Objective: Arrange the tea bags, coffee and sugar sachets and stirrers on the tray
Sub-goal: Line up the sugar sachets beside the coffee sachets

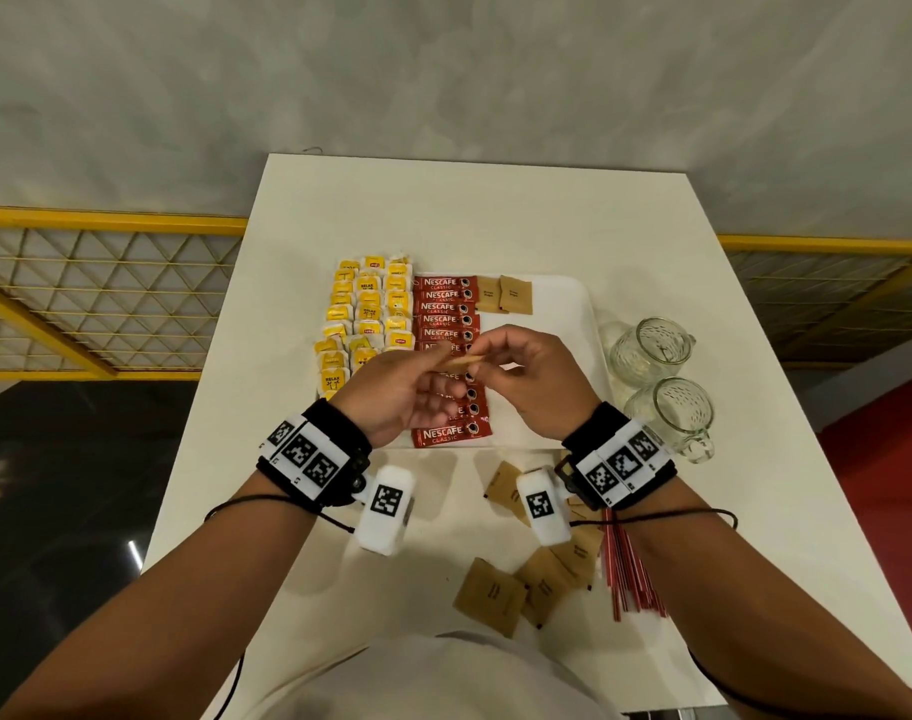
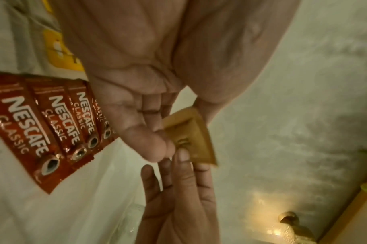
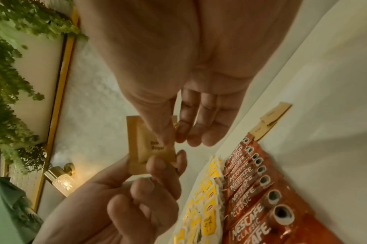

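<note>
Glossy red foil-like coffee sachets (image 1: pixel 446 324) are gleaming beside matt brown paper sugar sachets (image 1: pixel 506 300) on a smooth white tray (image 1: pixel 573 309), while clear dimpled glass mugs (image 1: pixel 651 345) are standing on the matt white table (image 1: pixel 495 210).

We see both forearms bare, each crossed by a black wrist strap. The left wrist strap (image 1: pixel 316 449) carries a white plate printed with three black square code markers, and so does the right wrist strap (image 1: pixel 620 457). Beside each strap, on the inner side, sits a white box: the left box (image 1: pixel 386 509) and the right box (image 1: pixel 542 504), each bearing one code marker. Thin black cables (image 1: pixel 266 504) loop just behind the straps. A pale garment (image 1: pixel 443 683) covers our chest.
</note>
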`<state>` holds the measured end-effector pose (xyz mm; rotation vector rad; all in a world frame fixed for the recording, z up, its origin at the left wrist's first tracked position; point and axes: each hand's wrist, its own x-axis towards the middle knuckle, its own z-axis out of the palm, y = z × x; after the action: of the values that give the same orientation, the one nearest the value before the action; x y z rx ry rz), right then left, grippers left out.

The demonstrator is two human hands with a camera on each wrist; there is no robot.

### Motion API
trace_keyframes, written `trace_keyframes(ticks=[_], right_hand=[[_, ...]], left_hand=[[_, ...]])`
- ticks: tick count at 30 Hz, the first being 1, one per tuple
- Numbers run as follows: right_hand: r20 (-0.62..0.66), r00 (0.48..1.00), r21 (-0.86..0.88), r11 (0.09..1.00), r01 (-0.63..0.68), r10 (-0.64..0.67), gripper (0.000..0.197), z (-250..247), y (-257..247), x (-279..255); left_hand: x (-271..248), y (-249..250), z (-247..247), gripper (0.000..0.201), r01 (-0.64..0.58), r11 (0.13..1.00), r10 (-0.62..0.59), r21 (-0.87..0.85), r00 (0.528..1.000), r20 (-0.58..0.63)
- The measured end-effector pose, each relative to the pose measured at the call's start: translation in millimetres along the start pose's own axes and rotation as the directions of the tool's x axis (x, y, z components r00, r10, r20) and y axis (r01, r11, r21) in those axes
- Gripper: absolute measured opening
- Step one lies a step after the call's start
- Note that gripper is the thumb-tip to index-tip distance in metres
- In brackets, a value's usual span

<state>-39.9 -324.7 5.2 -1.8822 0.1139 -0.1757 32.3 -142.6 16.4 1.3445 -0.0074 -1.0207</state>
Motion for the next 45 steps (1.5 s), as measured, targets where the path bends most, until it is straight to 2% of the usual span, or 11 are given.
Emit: trace_keyframes(ticks=[2, 4, 7, 9, 14, 19, 22, 26, 36, 40, 45], right_hand=[[0.014, 1.000, 0.000, 1.000, 0.009, -0.009, 0.017, -1.9, 1.6, 0.3], [0.027, 0.999, 0.047, 0.998, -0.040, 0.039, 0.020, -3.0, 0.6, 0.0], [0.063, 0.963, 0.231, 0.934, -0.271, 0.264, 0.019, -4.2, -4.9, -0.2], [0.113, 0.935, 0.309, 0.882, -0.355, 0.336, 0.028, -4.6, -8.3, -1.6], [0.119, 0.967, 0.138, 0.961, -0.241, 0.225, 0.027, -2.7, -3.3, -0.6], [0.115, 0.981, 0.089, 0.982, -0.164, 0.154, 0.029, -2.8, -5.6, 1.5], [0.053, 0.977, 0.130, 0.968, -0.213, 0.208, 0.029, -2.5, -2.0, 2.3], [0.108, 0.951, 0.142, 0.942, -0.304, 0.291, 0.007, -1.5, 3.7, -0.9], [0.104, 0.948, 0.017, 0.953, -0.304, 0.300, 0.017, -11.2, 5.1, 4.8], [-0.014, 0.944, -0.041, 0.943, -0.331, 0.331, 0.009, -21.4, 12.3, 27.1], [-0.180, 0.869, -0.030, 0.881, -0.472, 0.460, 0.012, -38.6, 32.0, 60.4]], left_hand=[[0.4, -0.9, -1.6, 0.015, -0.028, 0.999, 0.027, -0.028, 0.999, -0.019], [2.0, -3.0, -3.1, 0.008, -0.048, 0.997, 0.045, -0.053, 0.998, -0.045], [4.0, -5.4, -4.7, 0.007, -0.065, 0.993, 0.055, -0.103, 0.994, -0.098], [5.9, -6.9, -4.9, 0.006, -0.082, 0.989, 0.065, -0.126, 0.989, -0.131], [3.9, -7.8, -1.6, 0.003, -0.086, 0.995, 0.081, -0.040, 0.989, -0.126], [2.3, -7.4, 0.0, 0.005, -0.110, 0.987, 0.123, 0.115, 0.987, -0.104], [5.6, -7.4, -0.5, 0.007, -0.128, 0.988, 0.140, 0.091, 0.980, -0.139], [11.1, -9.6, -0.7, 0.009, -0.147, 0.986, 0.157, 0.075, 0.976, -0.151], [30.5, -8.2, 5.6, 0.010, -0.228, 0.933, 0.284, 0.278, 0.942, -0.181], [36.0, -6.7, 9.1, 0.016, -0.198, 0.930, 0.262, 0.310, 0.948, -0.180], [31.2, -9.9, 5.6, 0.012, -0.172, 0.873, 0.245, 0.456, 0.964, -0.106]])
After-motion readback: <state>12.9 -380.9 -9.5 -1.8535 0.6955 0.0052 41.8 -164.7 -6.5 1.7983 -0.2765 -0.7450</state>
